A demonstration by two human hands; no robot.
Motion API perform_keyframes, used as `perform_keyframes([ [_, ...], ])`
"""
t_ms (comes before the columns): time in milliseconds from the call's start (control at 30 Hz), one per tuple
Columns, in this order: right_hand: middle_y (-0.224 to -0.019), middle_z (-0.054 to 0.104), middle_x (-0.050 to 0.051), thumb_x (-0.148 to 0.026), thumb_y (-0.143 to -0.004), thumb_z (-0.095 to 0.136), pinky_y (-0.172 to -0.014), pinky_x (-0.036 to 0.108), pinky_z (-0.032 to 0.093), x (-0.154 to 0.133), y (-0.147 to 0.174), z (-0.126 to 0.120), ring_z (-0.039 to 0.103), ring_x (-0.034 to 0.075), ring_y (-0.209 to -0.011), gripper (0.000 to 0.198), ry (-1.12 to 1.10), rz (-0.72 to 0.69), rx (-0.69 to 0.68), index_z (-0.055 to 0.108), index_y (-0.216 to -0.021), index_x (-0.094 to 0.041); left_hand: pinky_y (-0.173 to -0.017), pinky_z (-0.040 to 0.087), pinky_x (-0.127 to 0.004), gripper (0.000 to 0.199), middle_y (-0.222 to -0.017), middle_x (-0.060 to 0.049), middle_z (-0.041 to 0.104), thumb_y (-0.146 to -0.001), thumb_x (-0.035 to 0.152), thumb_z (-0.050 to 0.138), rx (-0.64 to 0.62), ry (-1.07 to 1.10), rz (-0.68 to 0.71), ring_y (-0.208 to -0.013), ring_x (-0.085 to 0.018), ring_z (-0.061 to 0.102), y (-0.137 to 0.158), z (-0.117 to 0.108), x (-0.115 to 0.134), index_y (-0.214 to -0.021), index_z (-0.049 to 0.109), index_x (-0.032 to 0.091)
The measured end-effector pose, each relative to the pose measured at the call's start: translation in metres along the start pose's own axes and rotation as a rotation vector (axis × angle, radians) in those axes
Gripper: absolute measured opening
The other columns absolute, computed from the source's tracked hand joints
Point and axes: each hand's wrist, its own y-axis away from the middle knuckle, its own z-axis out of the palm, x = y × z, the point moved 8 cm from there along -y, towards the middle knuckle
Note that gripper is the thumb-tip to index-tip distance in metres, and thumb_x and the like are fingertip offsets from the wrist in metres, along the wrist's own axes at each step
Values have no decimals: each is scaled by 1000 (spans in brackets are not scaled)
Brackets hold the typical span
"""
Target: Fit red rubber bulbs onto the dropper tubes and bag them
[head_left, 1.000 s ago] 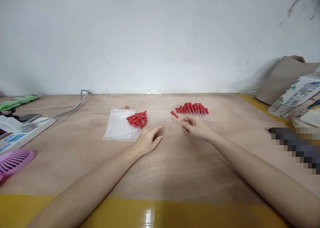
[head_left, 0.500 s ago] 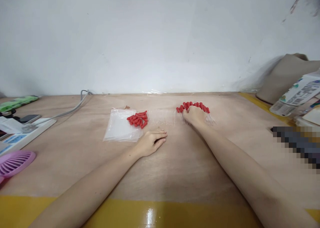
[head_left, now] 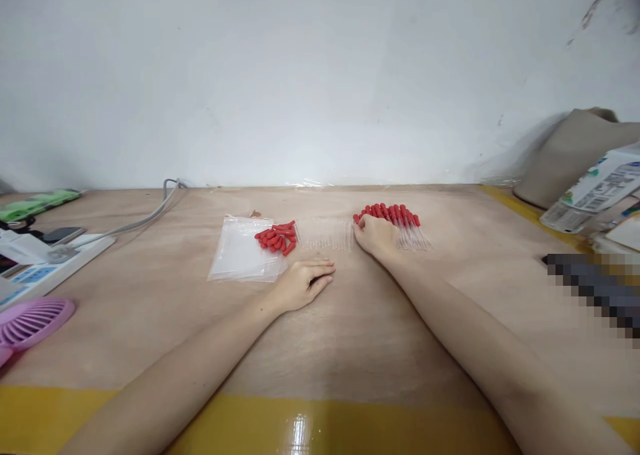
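My left hand lies on the table with fingers stretched out, holding nothing. Just beyond it is a pile of loose red rubber bulbs, partly on clear plastic bags. To the right of the bulbs lies a row of clear thin tubes. My right hand is closed at the left end of a fanned row of droppers, clear tubes with red bulbs. Its fingertips are by the leftmost bulb; whether they grip it is hidden. The hand covers some of the tubes.
On the left are a power strip with a grey cable, a pink fan and a green packet. A labelled bottle and a beige bag stand at right. A white wall closes off the back.
My right hand has slid left along the dropper row, uncovering more red bulbs and tubes in the row's middle. My left hand has stayed in place.
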Motion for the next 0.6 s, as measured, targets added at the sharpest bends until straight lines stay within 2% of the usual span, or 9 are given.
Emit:
perform_keyframes([
  [267, -84, 67, 7, -33, -78, 46, -67, 30, 41, -6, 6, 5, 61, 23, -83, 24, -60, -2, -29, 67, -82, -22, -91, 46, -36, 24, -101, -6, 68, -85, 24, 48, 17, -26, -8, -100, -19, 60, 0, -2, 1, -100, 66, 17],
  [333, -83, 67, 7, -33, -76, 48, -66, 30, 41, -4, 13, 4, 61, 23, -81, 22, -80, -4, -27, 66, -82, -22, -85, 46, -37, 20, -95, -5, 69, -84, 25, 50, 79, -121, -45, -92, -20, 60, 2, -9, -2, -92, 67, 19],
  [433, -79, 67, 6, -35, -77, 48, -63, 28, 40, 1, 30, 0, 60, 22, -77, 22, -98, -40, -19, 65, -78, -21, -76, 42, -40, 16, -85, -6, 65, -81, 27, 53, 228, -343, -173, -84, -23, 54, 7, -29, -14, -79, 67, 19],
  [500, -74, 66, 4, -35, -77, 49, -60, 27, 38, 7, 44, -5, 60, 20, -72, 21, -107, -76, -15, 64, -78, -21, -74, 39, -41, 15, -83, -8, 61, -79, 28, 54, 295, -486, -265, -84, -26, 51, 12, -43, -24, -78, 65, 19],
  [600, -69, 64, 1, -34, -78, 49, -56, 25, 35, 15, 67, -16, 57, 16, -67, 18, -143, -170, 4, 62, -74, -22, -73, 35, -40, 14, -85, -10, 57, -77, 30, 56, 322, -647, -364, -86, -28, 48, 16, -56, -37, -80, 63, 18],
])
